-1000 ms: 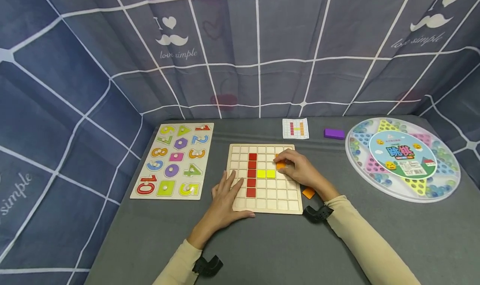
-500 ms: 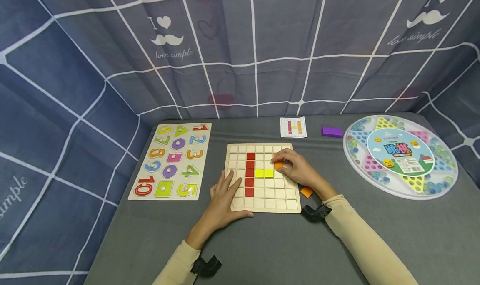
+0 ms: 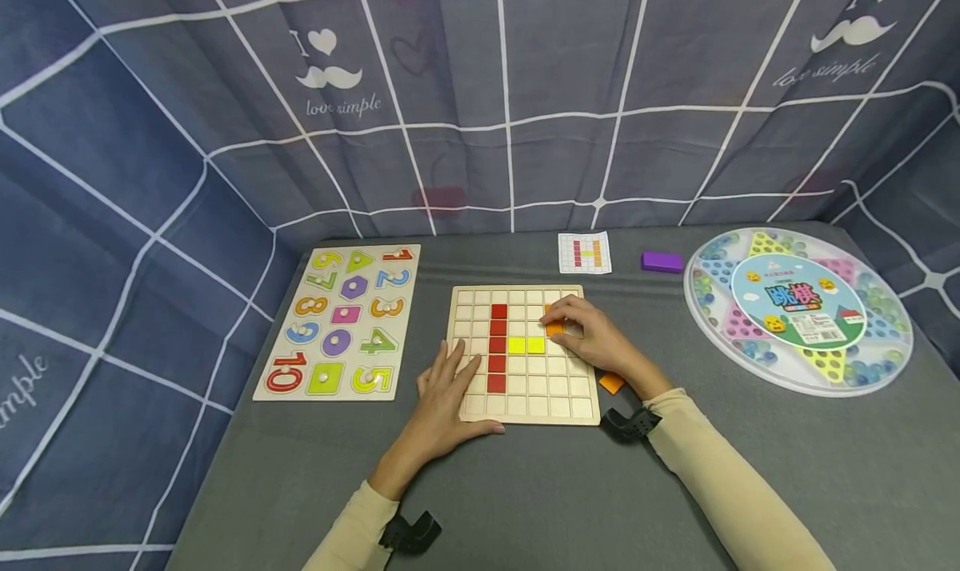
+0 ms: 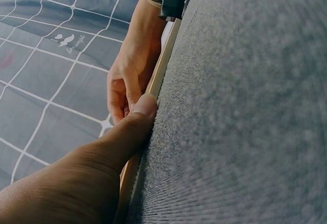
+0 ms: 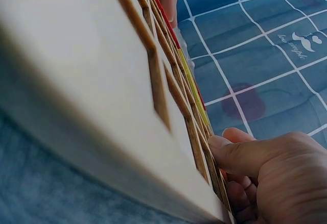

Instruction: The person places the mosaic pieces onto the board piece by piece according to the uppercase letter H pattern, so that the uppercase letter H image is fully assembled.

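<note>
A wooden grid board (image 3: 538, 406) lies on the grey tabletop, holding a column of red tiles (image 3: 497, 343) and two yellow tiles (image 3: 526, 345) beside it. My left hand (image 3: 444, 400) rests with spread fingers on the board's left side, its thumb along the near edge. Over the upper right cells, my right hand (image 3: 596, 338) has curled fingers and thumb pinching an orange tile (image 3: 554, 328) at the board's surface. More orange shows just above, mostly covered by the fingers. In the right wrist view the thumb (image 5: 230, 152) is right at the grid, the tile hidden.
A loose orange tile (image 3: 611, 383) lies against the board's right edge. Behind the board are a pattern card (image 3: 584, 253) and a purple block (image 3: 662, 262). A number puzzle (image 3: 334, 325) lies to the left, a round Chinese checkers board (image 3: 798, 311) to the right.
</note>
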Demonstrator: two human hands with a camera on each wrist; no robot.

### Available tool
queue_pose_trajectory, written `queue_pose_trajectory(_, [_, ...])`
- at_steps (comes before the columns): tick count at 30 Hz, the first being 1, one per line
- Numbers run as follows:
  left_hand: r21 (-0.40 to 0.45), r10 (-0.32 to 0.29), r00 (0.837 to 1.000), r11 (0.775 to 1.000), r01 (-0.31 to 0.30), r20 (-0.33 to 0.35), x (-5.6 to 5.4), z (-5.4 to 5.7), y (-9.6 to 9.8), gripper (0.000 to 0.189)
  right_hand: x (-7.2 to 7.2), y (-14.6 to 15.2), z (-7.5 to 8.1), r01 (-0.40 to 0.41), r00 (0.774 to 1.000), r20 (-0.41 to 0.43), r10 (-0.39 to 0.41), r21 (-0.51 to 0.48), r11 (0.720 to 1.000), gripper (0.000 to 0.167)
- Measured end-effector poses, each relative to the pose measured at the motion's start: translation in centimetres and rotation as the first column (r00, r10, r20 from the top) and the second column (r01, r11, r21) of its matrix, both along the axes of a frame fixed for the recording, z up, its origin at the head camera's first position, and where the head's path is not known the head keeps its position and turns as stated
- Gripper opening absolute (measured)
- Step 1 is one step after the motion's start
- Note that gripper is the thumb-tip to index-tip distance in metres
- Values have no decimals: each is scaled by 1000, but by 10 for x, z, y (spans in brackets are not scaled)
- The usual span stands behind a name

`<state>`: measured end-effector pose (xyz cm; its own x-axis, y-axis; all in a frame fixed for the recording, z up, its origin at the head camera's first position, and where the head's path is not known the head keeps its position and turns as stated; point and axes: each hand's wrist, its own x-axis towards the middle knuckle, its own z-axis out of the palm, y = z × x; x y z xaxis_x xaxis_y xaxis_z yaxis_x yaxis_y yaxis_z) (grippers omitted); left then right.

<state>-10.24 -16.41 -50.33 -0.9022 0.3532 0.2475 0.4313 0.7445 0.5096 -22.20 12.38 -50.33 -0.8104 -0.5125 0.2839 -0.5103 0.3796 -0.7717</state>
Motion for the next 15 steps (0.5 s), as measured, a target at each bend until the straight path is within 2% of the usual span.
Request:
queue_pose_trajectory(9, [-1,-1,1000,1000,1,7,0,2,1,102,4,0,4,-3,1000,-29,4,38,999,21])
queue_pose_trajectory(15, [-4,5,1000,1000,-5,14,1,2,1,102,12,2,9,-36,998,-51,38,49,998,22])
